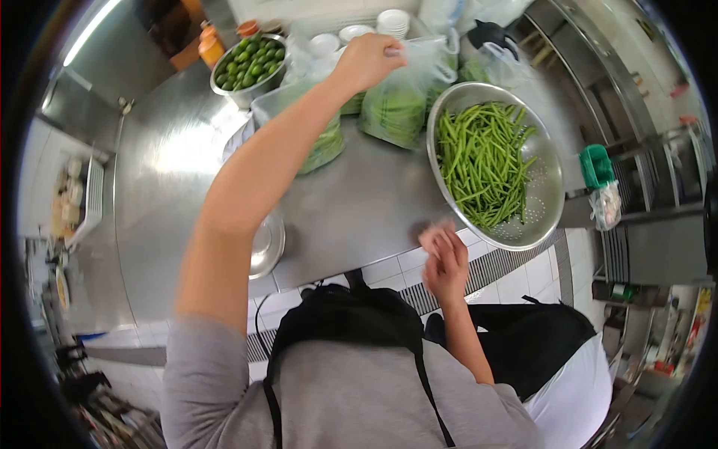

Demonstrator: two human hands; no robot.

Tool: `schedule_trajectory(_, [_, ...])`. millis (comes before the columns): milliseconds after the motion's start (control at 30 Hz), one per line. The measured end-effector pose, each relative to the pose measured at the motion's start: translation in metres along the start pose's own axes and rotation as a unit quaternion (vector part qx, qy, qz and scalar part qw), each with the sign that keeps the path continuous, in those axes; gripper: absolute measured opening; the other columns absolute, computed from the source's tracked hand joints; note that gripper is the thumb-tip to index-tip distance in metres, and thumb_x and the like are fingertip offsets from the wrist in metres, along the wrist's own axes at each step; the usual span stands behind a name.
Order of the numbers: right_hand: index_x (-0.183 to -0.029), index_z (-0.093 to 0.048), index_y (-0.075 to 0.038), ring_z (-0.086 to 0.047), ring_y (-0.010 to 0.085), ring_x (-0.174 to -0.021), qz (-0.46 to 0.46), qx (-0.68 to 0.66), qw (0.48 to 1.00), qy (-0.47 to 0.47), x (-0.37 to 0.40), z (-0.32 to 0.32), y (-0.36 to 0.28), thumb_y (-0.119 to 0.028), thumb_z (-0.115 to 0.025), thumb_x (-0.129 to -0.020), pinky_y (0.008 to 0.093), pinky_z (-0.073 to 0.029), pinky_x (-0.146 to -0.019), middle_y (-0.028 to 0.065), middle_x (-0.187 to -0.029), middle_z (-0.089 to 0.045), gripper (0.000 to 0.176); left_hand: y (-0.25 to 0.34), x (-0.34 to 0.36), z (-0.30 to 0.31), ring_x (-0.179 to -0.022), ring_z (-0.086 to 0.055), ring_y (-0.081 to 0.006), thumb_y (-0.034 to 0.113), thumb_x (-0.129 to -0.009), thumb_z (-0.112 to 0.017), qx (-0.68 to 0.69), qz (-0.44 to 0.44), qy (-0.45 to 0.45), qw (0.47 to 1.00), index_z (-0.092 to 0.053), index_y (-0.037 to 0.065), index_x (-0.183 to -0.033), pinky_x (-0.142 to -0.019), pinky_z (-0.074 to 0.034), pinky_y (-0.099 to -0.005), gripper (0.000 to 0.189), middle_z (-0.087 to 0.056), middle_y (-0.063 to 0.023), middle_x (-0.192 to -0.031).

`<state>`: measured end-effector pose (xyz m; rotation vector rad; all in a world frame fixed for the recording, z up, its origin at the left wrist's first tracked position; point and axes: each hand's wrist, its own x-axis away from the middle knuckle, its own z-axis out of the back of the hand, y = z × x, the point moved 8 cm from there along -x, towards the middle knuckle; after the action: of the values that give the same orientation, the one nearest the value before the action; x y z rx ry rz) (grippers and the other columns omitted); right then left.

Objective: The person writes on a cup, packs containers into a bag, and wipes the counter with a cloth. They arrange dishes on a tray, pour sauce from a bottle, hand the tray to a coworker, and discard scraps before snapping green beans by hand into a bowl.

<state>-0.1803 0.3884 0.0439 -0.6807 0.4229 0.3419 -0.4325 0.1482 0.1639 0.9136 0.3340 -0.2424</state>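
My left hand (368,61) reaches across the steel table, its fingers pinched at the top of a clear plastic bag (394,112) with green beans inside. Another bag of green vegetables (323,147) lies beneath my left forearm. Near the table's front edge is my right hand (446,262), its fingers bent and partly smeared by motion; whether anything is between them I cannot make out. Just to its right, a perforated steel colander (550,196) holds a heap of loose green beans (482,161).
A steel bowl of small green limes (253,66) stands at the back left beside an orange bottle (211,45). White dishes (393,22) are stacked at the back. A round metal bowl (268,245) is partly behind my left arm. Someone in white and black (572,389) is close at my right.
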Motion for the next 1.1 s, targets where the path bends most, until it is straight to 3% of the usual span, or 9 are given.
schedule_trajectory(133, [-0.103,-0.057,-0.006,-0.045,0.0339,-0.109,0.080,-0.037,0.995,-0.047,-0.048,-0.059,-0.022,-0.001,-0.055,-0.066,0.0406,-0.038,-0.090,0.0154,-0.118,-0.047,0.036,0.030,0.064,0.065,-0.075,-0.062,-0.0216,0.021,-0.071,-0.065,-0.048,-0.058,0.040,0.996,-0.061,0.004,-0.096,-0.068,-0.048,-0.0312,0.030,-0.061,-0.0137,-0.092])
schedule_trajectory(233, [-0.107,-0.055,-0.007,-0.040,0.0345,-0.115,0.130,0.036,0.985,-0.107,-0.063,-0.097,-0.032,-0.005,-0.055,-0.068,0.0438,-0.035,-0.093,0.0156,-0.123,-0.043,0.039,0.028,0.152,0.148,-0.070,-0.058,-0.0133,0.015,-0.076,-0.063,-0.163,-0.037,0.152,0.974,-0.061,0.005,-0.098,-0.063,-0.045,-0.0259,0.024,-0.062,-0.0075,-0.081])
schedule_trajectory(333, [-0.110,-0.054,-0.008,-0.037,0.0356,-0.117,0.134,0.010,0.984,-0.121,-0.059,-0.107,-0.025,-0.006,-0.054,-0.069,0.0472,-0.032,-0.094,0.0150,-0.125,-0.041,0.041,-0.022,0.266,0.217,-0.056,-0.051,-0.0126,0.015,-0.080,-0.059,-0.294,0.146,0.261,0.908,-0.063,0.005,-0.094,-0.053,-0.041,-0.0265,0.017,-0.060,-0.0067,-0.068])
schedule_trajectory(400, [-0.109,-0.055,-0.009,-0.038,0.0365,-0.116,0.144,0.006,0.984,-0.108,-0.058,-0.106,-0.022,-0.006,-0.054,-0.069,0.0462,-0.033,-0.094,0.0154,-0.124,-0.042,0.040,-0.059,0.345,0.230,-0.063,-0.058,-0.0219,0.020,-0.083,-0.055,-0.263,0.303,0.278,0.873,-0.063,0.001,-0.088,-0.061,-0.046,-0.0325,0.021,-0.061,-0.0144,-0.073])
schedule_trajectory(467, [-0.108,-0.056,-0.009,-0.040,0.0364,-0.113,0.151,0.012,0.983,-0.102,-0.057,-0.105,-0.026,-0.007,-0.054,-0.069,0.0457,-0.035,-0.092,0.0150,-0.123,-0.043,0.039,-0.104,0.417,0.210,-0.055,-0.055,-0.0174,0.023,-0.085,-0.052,-0.235,0.430,0.220,0.843,-0.061,0.000,-0.090,-0.052,-0.044,-0.0298,0.025,-0.058,-0.0112,-0.065])
schedule_trajectory(533, [-0.107,-0.057,-0.010,-0.042,0.0363,-0.111,0.153,0.033,0.985,-0.077,-0.059,-0.097,-0.024,-0.007,-0.055,-0.069,0.0451,-0.036,-0.090,0.0145,-0.122,-0.043,0.038,-0.101,0.439,0.165,-0.048,-0.050,-0.0118,0.021,-0.086,-0.051,0.009,0.483,0.279,0.830,-0.058,0.000,-0.089,-0.043,-0.039,-0.0258,0.023,-0.054,-0.0058,-0.058])
schedule_trajectory(733, [-0.093,-0.064,-0.018,-0.051,0.0306,-0.094,0.099,0.066,0.991,-0.068,-0.046,-0.071,-0.012,-0.010,-0.057,-0.068,0.0390,-0.044,-0.077,0.0090,-0.101,-0.053,0.028,-0.097,0.420,0.099,-0.042,-0.045,-0.0077,0.011,-0.084,-0.052,0.205,0.409,0.281,0.844,-0.055,-0.001,-0.088,-0.036,-0.034,-0.0218,0.013,-0.046,-0.0007,-0.056])
schedule_trajectory(967, [-0.087,-0.065,-0.017,-0.053,0.0316,-0.090,-0.054,-0.017,0.964,-0.258,0.000,-0.022,0.016,-0.021,-0.058,-0.072,0.0396,-0.047,-0.074,0.0085,-0.094,-0.056,0.017,-0.076,0.393,-0.008,-0.053,-0.055,-0.0140,0.013,-0.083,-0.058,0.445,0.420,0.237,0.755,-0.024,-0.001,-0.128,-0.047,-0.051,-0.0273,0.058,-0.051,-0.0078,-0.075])
schedule_trajectory(1100, [-0.101,-0.059,-0.014,-0.051,0.0312,-0.096,0.136,0.058,0.986,-0.072,-0.035,-0.009,-0.028,-0.019,-0.058,-0.074,0.0388,-0.045,-0.079,0.0090,-0.101,-0.055,0.028,-0.059,0.350,-0.031,-0.061,-0.057,-0.0142,0.014,-0.082,-0.058,0.451,0.355,0.236,0.784,-0.024,0.003,-0.129,-0.053,-0.052,-0.0285,0.059,-0.051,-0.0088,-0.078])
